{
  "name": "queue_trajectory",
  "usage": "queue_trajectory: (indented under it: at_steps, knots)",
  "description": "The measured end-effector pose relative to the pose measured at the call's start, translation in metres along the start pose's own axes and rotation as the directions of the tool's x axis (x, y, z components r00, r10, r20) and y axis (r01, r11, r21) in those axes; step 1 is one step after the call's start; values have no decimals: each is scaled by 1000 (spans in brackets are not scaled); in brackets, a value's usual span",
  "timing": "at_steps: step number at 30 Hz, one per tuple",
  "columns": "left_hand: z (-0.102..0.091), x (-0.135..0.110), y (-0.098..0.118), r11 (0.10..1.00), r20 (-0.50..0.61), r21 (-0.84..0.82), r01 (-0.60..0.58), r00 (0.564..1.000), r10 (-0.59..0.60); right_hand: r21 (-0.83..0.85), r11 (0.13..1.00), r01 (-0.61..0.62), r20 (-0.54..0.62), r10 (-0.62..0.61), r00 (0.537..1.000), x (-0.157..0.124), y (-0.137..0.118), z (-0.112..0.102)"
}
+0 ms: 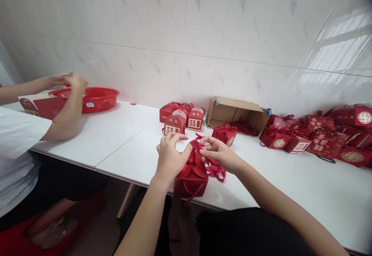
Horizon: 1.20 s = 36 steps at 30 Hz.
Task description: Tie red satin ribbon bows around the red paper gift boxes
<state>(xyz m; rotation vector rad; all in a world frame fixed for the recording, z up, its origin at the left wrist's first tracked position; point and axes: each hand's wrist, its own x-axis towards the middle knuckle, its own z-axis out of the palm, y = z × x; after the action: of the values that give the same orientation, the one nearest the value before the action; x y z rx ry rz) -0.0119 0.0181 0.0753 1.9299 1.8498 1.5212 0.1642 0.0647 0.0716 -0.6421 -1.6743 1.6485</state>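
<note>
A dark red gift box [191, 182] stands at the table's front edge, a twisted red cord hanging on its near side. Red ribbon [196, 145] is gathered over its top. My left hand [170, 157] is at the box's left upper side, thumb and forefinger apart; its other fingers are partly hidden. On the other side, my right hand [221, 153] pinches the ribbon above the box between thumb and fingers. More loose red ribbon [215, 170] lies on the table beside the box, under my right hand.
Several red boxes [195, 119] stand by the wall, and a ribbon-tied box [225, 134] sits nearer. An open carton [241, 110] holds red ribbons. Finished-looking boxes [322, 136] pile up at right. A co-worker's arms [72, 109] reach over a red basin [106, 98] at left.
</note>
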Motion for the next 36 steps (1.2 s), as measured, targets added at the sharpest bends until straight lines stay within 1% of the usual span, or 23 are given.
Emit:
queue_trajectory:
  at_steps: [3, 5, 7, 8, 10, 12, 13, 15, 18, 20, 22, 24, 25, 26, 27, 28, 30, 32, 34, 36]
  knots:
    - [0, 2, 5, 999, -73, -10, -53, 996, 52, -104, 995, 1, 22, 1, 1000, 0, -2, 4]
    - [0, 1, 8, 997, -102, 4, -78, 992, 78, -148, 989, -7, 41, 13, 999, 1, -3, 8]
    - [0, 0, 9, 997, -117, 17, -82, 990, 83, -160, 987, -11, 25, 16, 1000, 2, -2, 13]
    - [-2, -2, 8, 997, -117, 15, -74, 990, 75, -153, 988, -16, -4, 16, 1000, 4, -1, 15]
    - [-6, -5, 3, 998, -81, -20, -57, 995, 56, -118, 992, -34, -83, 25, 996, 5, 2, 18]
    - [-11, -9, -5, 995, 14, -87, -50, 999, 52, -78, 995, -61, -142, 49, 989, 7, 6, 20]
    - [-13, -11, -11, 992, 60, -120, -44, 997, 51, -70, 995, -69, -152, 57, 987, 7, 8, 20]
    - [-14, -14, -23, 989, 104, -150, -10, 994, 25, -71, 995, -73, -141, 62, 988, 7, 11, 20]
    - [-10, -15, -39, 986, 125, -121, 116, 987, -100, -62, 997, -46, -94, 40, 995, 6, 12, 22]
    - [-7, -14, -49, 966, 224, -122, 229, 954, -198, -29, 999, -20, -40, 19, 999, 5, 11, 24]
    - [-5, -14, -55, 927, 354, -156, 342, 895, -270, -3, 1000, -21, 24, 21, 1000, 3, 9, 26]
    - [-6, -14, -59, 887, 479, -195, 418, 830, -286, -5, 999, -46, 60, 46, 997, 2, 7, 28]
    - [-7, -14, -59, 875, 528, -209, 437, 804, -275, -20, 998, -59, 54, 60, 997, 2, 7, 29]
    - [-9, -14, -59, 868, 562, -220, 446, 785, -261, -42, 997, -69, 35, 70, 997, 2, 6, 30]
    - [-11, -14, -58, 864, 579, -230, 447, 777, -247, -74, 994, -77, -1, 77, 997, 3, 6, 30]
    - [-13, -14, -56, 863, 579, -244, 442, 780, -236, -117, 989, -86, -46, 81, 996, 4, 6, 31]
    - [-19, -13, -48, 859, 552, -290, 423, 807, -211, -226, 969, -104, -146, 72, 987, 6, 6, 33]
    - [-26, -12, -37, 846, 532, -361, 393, 831, -159, -350, 929, -125, -230, 44, 972, 8, 7, 36]
    - [-31, -9, -24, 823, 531, -438, 362, 843, -88, -464, 877, -127, -267, -1, 964, 10, 9, 39]
    - [-33, -4, -11, 801, 529, -498, 333, 848, -23, -561, 824, -77, -238, -71, 969, 10, 10, 41]
